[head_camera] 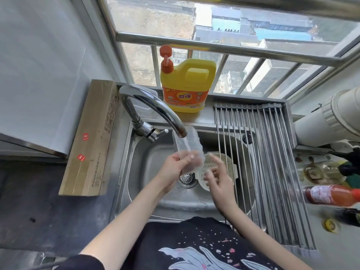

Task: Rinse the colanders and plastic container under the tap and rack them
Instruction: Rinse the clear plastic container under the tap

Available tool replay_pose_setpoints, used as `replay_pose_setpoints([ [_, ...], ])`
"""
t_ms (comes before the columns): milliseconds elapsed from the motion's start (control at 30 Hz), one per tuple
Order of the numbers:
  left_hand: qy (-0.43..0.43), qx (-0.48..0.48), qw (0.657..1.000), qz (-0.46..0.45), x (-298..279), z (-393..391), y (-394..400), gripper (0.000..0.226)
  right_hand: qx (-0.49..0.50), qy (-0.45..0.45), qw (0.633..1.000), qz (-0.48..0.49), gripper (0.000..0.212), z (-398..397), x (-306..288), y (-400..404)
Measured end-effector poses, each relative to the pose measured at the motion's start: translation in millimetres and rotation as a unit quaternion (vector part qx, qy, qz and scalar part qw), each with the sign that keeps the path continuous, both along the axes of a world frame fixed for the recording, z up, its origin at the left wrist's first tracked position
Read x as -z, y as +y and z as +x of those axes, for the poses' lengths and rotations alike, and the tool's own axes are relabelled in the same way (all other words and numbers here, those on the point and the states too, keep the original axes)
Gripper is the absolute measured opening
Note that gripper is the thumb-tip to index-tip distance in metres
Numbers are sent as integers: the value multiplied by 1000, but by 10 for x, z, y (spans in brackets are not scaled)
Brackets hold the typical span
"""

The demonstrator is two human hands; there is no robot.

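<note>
Left hand (171,166) gripping the clear container (188,147) at its near end, thumb and fingers curled round it, tilting it up so its far end sits just under the tap (155,108) spout, over the sink (144,172). Right hand (218,178) hovering just beside the container, fingers spread and loosely bent, holding nothing. White colander (212,172) lying in the sink beside the drain (187,178), partly under the right hand and reaching beneath the edge of the rack (272,162). Rack spanning the right part of the sink, bare of dishes. Yellow soap jug (187,84) standing on the sill behind the tap. Cardboard box (91,141) lying left of the sink. Red bottle (331,194) lying at the far right.
</note>
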State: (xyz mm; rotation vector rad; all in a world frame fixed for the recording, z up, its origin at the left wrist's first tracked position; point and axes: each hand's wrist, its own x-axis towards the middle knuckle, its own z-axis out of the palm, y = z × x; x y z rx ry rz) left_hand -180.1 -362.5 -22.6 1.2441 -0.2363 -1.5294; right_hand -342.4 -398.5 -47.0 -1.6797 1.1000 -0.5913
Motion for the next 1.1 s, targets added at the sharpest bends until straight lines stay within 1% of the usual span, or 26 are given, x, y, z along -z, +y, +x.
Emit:
replay_pose_setpoints([
  [33, -36, 43, 998, -4, 2, 34, 33, 19, 84, -33, 994, 63, 44, 54, -41, -90],
  [67, -61, 88, 994, -14, -6, 63, 72, 20, 139, -57, 978, 143, 43, 126, -79, -203],
  [100, -92, 140, 986, -23, -2, 87, 115, 21, 154, -74, 959, 225, 48, 197, -116, -324],
  [133, -117, 195, 973, -32, -6, 105, 159, 23, 142, -76, 945, 284, 56, 261, -136, -433],
  [167, -126, 244, 961, -39, -6, 120, 202, 25, 108, -78, 936, 326, 61, 311, -154, -519],
  [200, -120, 277, 953, -37, -7, 142, 235, 27, 69, -76, 933, 346, 58, 354, -175, -571],
  [233, -111, 300, 947, -32, -16, 164, 257, 30, 35, -75, 930, 358, 50, 384, -156, -594],
  [267, -105, 319, 942, -28, -23, 177, 272, 33, 16, -61, 933, 354, 45, 412, -163, -589],
  [300, -106, 333, 937, -20, -7, 197, 290, 35, 17, -50, 940, 338, 43, 438, -150, -580],
  [367, -125, 346, 930, -7, -27, 243, 315, 45, 64, -51, 959, 272, 39, 489, -147, -547],
  [433, -121, 300, 946, -9, -48, 283, 321, 48, 96, -79, 969, 212, 34, 509, -134, -486],
  [467, -86, 254, 963, -12, -74, 285, 302, 42, 98, -78, 975, 182, 31, 508, -110, -442],
  [500, -47, 190, 981, -12, -112, 263, 267, 33, 91, -60, 983, 145, 28, 506, -48, -396],
  [533, -49, 114, 992, -3, -118, 219, 217, 27, 82, -25, 990, 110, 27, 518, -9, -342],
  [567, -90, 43, 995, 18, -116, 170, 163, 29, 77, -4, 993, 84, 26, 534, 39, -304],
  [600, -152, -20, 987, 40, -103, 137, 118, 36, 84, -6, 994, 69, 25, 564, 41, -280],
  [633, -198, -72, 976, 50, -93, 115, 84, 41, 106, -26, 991, 74, 25, 586, 44, -280],
  [667, -214, -97, 971, 49, -62, 109, 61, 44, 134, -46, 986, 86, 26, 604, 4, -306],
  [700, -210, -111, 970, 52, -18, 124, 52, 44, 154, -62, 981, 102, 24, 603, -13, -372],
  [767, -182, -103, 977, 46, 41, 219, 71, 43, 163, -70, 971, 159, 16, 562, -67, -534],
  [833, -124, -95, 987, 33, 109, 351, 103, 39, 106, -68, 958, 256, 24, 502, -78, -671],
  [900, -49, -110, 992, 23, 131, 414, 104, 49, 10, -53, 933, 356, 39, 470, -98, -710],
  [933, -25, -127, 991, 21, 138, 434, 97, 51, -18, -46, 919, 390, 47, 469, -107, -699],
  [1000, 3, -152, 988, 30, 121, 461, 69, 40, 8, -47, 912, 408, 56, 482, -105, -680],
  [1067, 36, -148, 988, 26, 137, 460, 60, 32, 73, -41, 922, 377, 54, 508, -132, -658],
  [1100, 53, -140, 989, 19, 151, 451, 73, 32, 96, -31, 924, 368, 51, 526, -119, -647],
])
